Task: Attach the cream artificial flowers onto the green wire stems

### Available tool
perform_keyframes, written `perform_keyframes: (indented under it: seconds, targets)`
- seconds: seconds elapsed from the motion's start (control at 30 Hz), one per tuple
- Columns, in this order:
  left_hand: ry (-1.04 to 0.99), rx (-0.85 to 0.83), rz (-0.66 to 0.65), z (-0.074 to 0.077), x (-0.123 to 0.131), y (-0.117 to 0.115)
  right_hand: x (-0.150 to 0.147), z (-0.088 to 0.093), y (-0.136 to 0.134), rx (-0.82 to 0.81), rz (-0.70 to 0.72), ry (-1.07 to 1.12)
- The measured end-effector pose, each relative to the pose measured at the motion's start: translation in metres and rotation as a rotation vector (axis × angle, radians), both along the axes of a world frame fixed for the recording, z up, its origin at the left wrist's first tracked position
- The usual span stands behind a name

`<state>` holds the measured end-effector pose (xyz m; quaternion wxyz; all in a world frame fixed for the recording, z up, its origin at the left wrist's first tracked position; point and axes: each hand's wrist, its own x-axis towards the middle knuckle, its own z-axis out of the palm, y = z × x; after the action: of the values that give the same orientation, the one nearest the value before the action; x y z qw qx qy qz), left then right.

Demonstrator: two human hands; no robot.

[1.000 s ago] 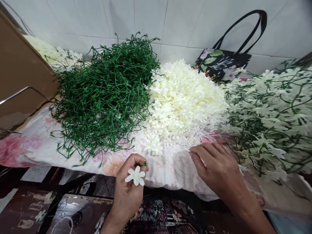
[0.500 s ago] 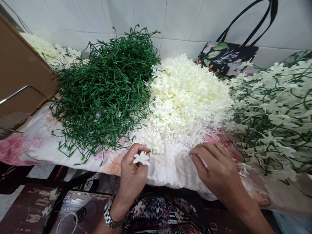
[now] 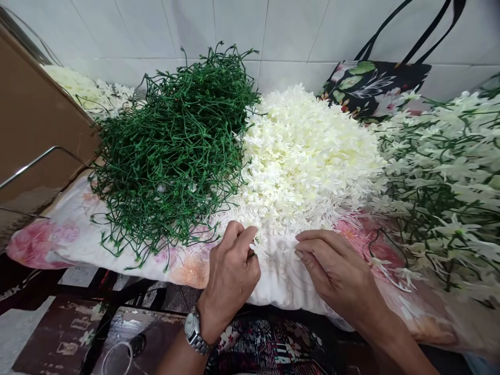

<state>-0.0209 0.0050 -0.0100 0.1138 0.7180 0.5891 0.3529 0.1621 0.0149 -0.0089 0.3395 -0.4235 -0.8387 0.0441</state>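
Note:
My left hand (image 3: 234, 266), palm turned down, is closed around a white artificial flower (image 3: 254, 247); a few petals show past the fingertips, the rest is hidden. Across from it, thumb and index finger of my right hand (image 3: 346, 276) are pinched together, and anything between them is too small to make out. Both hands hover over the front of the flower-print cloth (image 3: 273, 284). Just beyond lies a heap of cream-white flower heads (image 3: 308, 146), with thin white stamen-like strands (image 3: 332, 211) along its front. A tangled pile of green plastic stems (image 3: 172, 151) stands left of the heap.
Finished-looking white flowers on green stems (image 3: 441, 177) fill the right side. A black floral bag (image 3: 375, 88) leans on the tiled wall behind. At far left stand a cardboard box (image 3: 42, 120) and a bent metal rod (image 3: 31, 165). Brown stools (image 3: 144, 333) are below the cloth.
My left hand has turned over palm down and moved right, towards my right hand, taking the flower along. The right hand's fingers have drawn slightly left, and the view has shifted a little.

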Motion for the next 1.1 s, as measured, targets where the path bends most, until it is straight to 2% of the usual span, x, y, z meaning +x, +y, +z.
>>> perform_keyframes:
  seconds: [0.1, 0.17, 0.27, 0.47, 0.8, 0.9, 1.1]
  targets:
    - [0.159, -0.08, 0.053, 0.002, 0.002, 0.003, -0.003, -0.001, 0.0, -0.011, 0.013, 0.038]
    - [0.159, -0.109, 0.066, 0.002, 0.001, 0.003, -0.004, -0.001, 0.0, -0.022, 0.014, 0.048]
    - [0.025, -0.09, 0.047, 0.001, -0.002, 0.001, -0.006, -0.002, 0.0, -0.048, 0.015, 0.069]
    - [-0.29, 0.087, -0.043, 0.003, -0.006, -0.003, -0.008, 0.001, -0.002, -0.06, 0.042, 0.14]
    - [-0.555, -0.115, 0.187, 0.015, 0.008, -0.011, -0.027, 0.013, -0.015, -0.173, 0.074, 0.263]
    - [-0.588, -0.123, 0.179, 0.017, 0.012, -0.013, -0.036, 0.014, -0.016, -0.146, 0.029, 0.26]
    - [-0.489, 0.045, 0.054, 0.009, 0.01, -0.02, -0.041, 0.011, -0.014, -0.106, -0.045, 0.221]
